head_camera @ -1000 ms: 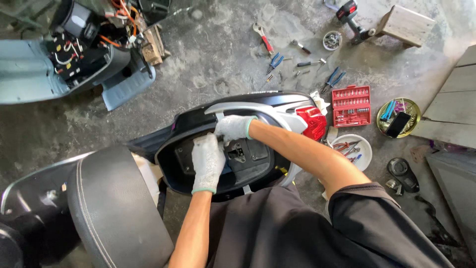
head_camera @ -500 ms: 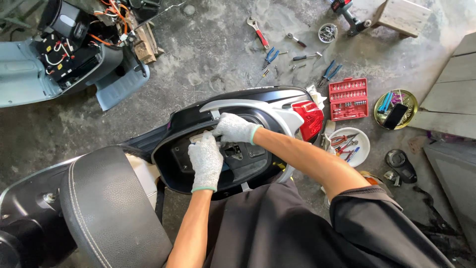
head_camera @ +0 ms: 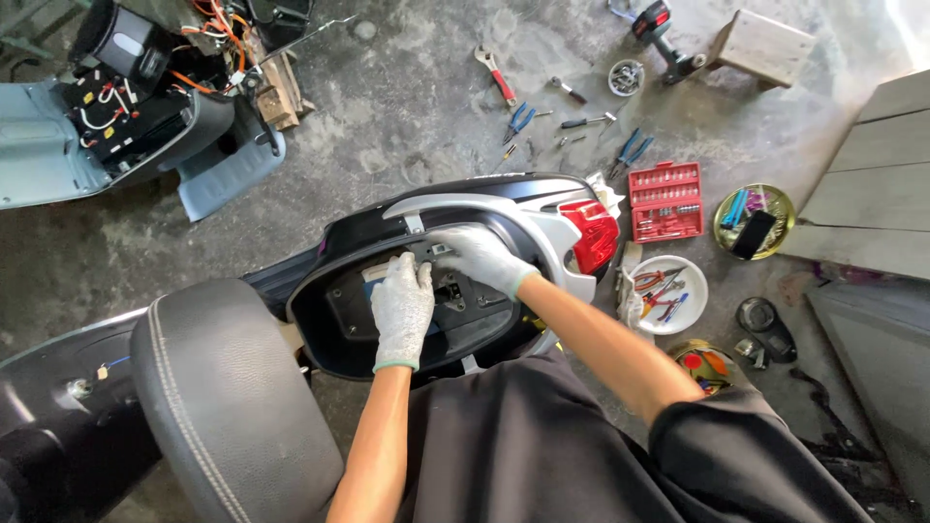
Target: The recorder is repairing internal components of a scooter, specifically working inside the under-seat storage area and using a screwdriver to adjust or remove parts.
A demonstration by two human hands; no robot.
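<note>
Both gloved hands are down in the open under-seat compartment (head_camera: 334, 320) of the black scooter, centre frame. Our left hand (head_camera: 402, 310) lies flat, fingers spread, pressing on the battery bay cover (head_camera: 455, 295); it grips nothing. Our right hand (head_camera: 480, 257) curls loosely over the upper rim by a small connector (head_camera: 441, 250); we cannot tell if it pinches anything.

Risks, as we judge them: the wrists sit close to the compartment lip and the white grab rail (head_camera: 465, 205), so a slip could knock knuckles on those edges. The raised seat (head_camera: 223, 397), lower left, could drop onto our forearm. A loose small part could fall to the bay floor.

Room: tight inside the tub, open above. Floor right is crowded with the red socket set (head_camera: 666, 201) and the white parts bowl (head_camera: 668, 295); pliers (head_camera: 518, 121) lie in the upper centre.
</note>
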